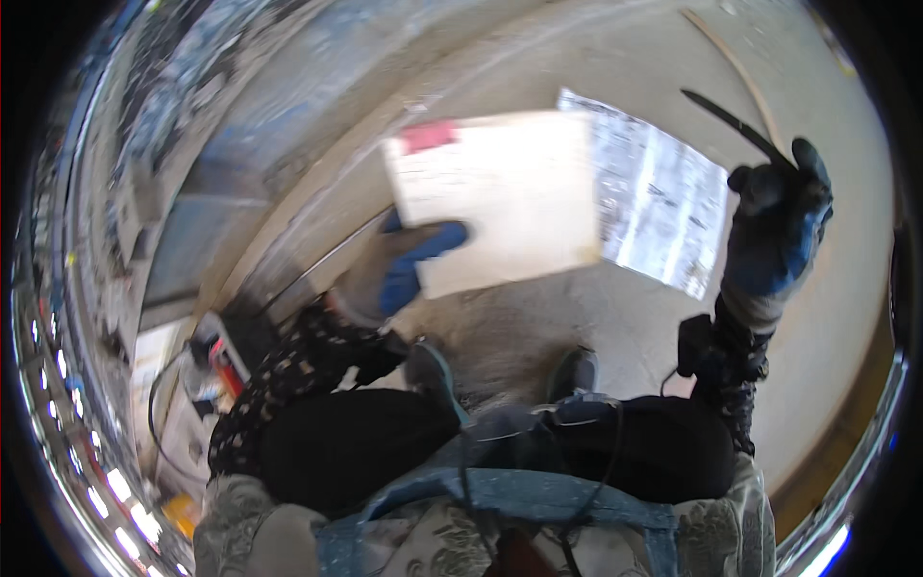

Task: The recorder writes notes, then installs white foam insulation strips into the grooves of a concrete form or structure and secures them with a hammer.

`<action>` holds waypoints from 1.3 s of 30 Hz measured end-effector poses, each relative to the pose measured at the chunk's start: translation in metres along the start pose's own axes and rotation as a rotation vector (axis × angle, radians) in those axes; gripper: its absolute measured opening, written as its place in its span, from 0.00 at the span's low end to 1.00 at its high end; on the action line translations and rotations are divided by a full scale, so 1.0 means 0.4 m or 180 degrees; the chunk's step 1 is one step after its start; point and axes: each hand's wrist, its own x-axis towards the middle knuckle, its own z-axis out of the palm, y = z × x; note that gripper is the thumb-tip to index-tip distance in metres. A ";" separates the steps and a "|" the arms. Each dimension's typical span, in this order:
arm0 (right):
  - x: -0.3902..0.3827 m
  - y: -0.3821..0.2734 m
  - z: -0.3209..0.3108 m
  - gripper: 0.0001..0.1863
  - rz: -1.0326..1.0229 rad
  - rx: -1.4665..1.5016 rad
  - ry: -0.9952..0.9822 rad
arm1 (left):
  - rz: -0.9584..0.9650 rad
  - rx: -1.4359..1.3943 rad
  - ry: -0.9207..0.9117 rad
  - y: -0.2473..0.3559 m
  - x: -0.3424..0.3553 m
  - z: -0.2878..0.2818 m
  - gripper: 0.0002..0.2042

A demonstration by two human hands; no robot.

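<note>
My left hand (404,264), in a blue and grey glove, grips the lower left edge of a pale square tile (500,197) and holds it tilted above the floor. A red patch marks the tile's top left corner. My right hand (777,226), in a dark blue glove, is raised at the right and closed around the handle of a thin dark blade-like tool (735,125) that points up and left. My two shoes (577,370) stand on the grey floor below the tile.
A grey mottled sheet (663,207) lies on the concrete floor behind the tile. A thin wooden stick (735,72) lies at the top right. A wall base and a metal rail (317,264) run along the left, with a red and white power tool (216,361) beside it.
</note>
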 end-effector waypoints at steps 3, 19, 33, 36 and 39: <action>0.024 -0.018 -0.008 0.28 -0.0198 -0.0358 0.0733 | 0.0301 -0.0113 0.0341 0.025 -0.005 -0.052 0.21; -0.004 -0.040 -0.081 0.18 -0.0281 -0.1195 0.1578 | 0.0600 -0.0003 0.0478 0.024 0.037 -0.120 0.23; 0.006 -0.045 0.181 0.11 0.0891 0.0377 0.0012 | 0.1180 0.1692 -0.1336 0.048 0.061 0.128 0.22; -0.022 -0.028 0.207 0.13 0.0704 0.0377 -0.0374 | -0.0299 0.0518 -0.0999 0.050 0.060 0.186 0.23; -0.089 0.010 0.201 0.18 0.0198 0.0148 -0.0426 | 0.0755 0.1087 -0.1229 0.044 0.016 0.225 0.22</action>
